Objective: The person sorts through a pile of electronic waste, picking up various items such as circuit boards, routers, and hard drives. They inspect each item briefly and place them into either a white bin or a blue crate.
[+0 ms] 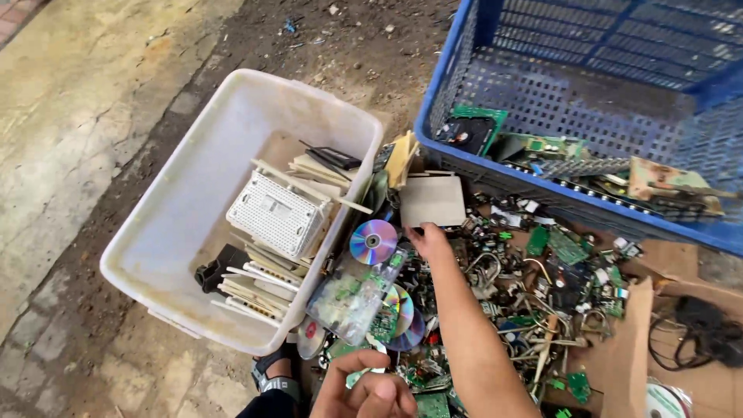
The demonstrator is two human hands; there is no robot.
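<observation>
My right hand reaches out over a heap of scrap electronics, its fingertips just below a flat beige panel and beside a shiny disc. Nothing shows in its grasp. My left hand is at the bottom edge with its fingers curled; a pale green bit shows between them, too small to tell. Just above it lies a clear plastic cover over a green circuit board, with two more discs beside it.
A white plastic tub on the left holds a white perforated casing, beige panels and a black part. A blue mesh crate with circuit boards stands at the upper right. Cardboard and black cables lie at the right. My sandalled foot is at the bottom.
</observation>
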